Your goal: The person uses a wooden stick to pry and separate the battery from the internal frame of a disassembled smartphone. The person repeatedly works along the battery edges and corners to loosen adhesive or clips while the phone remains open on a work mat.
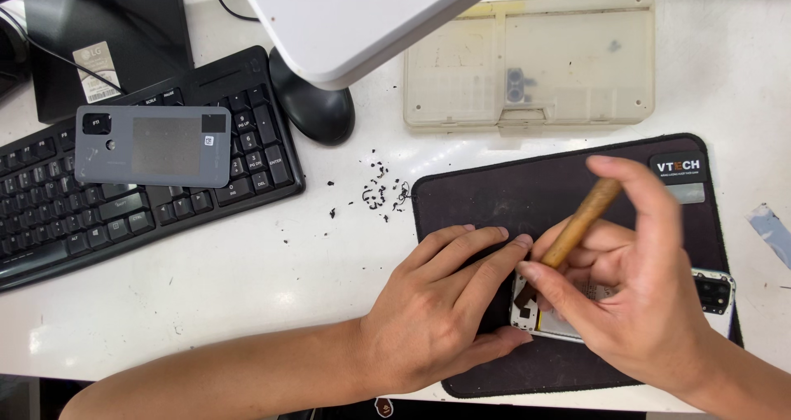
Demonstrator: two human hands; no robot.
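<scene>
An opened phone [715, 292] lies on a dark work mat [527, 189], mostly hidden under both hands. My left hand [437, 305] lies flat on the mat with its fingers pressing on the phone's left end. My right hand [634, 280] grips a wooden-handled tool [581, 222], tilted, with its tip down at the phone's left edge between the two hands. The tip itself is hidden by my fingers.
A grey phone back cover [152, 146] rests on a black keyboard [49, 214] at the left. A black mouse [311, 107] and a monitor foot [362, 16] lie behind. A beige parts tray [527, 62] stands beyond the mat. Small black scraps [379, 191] dot the white table.
</scene>
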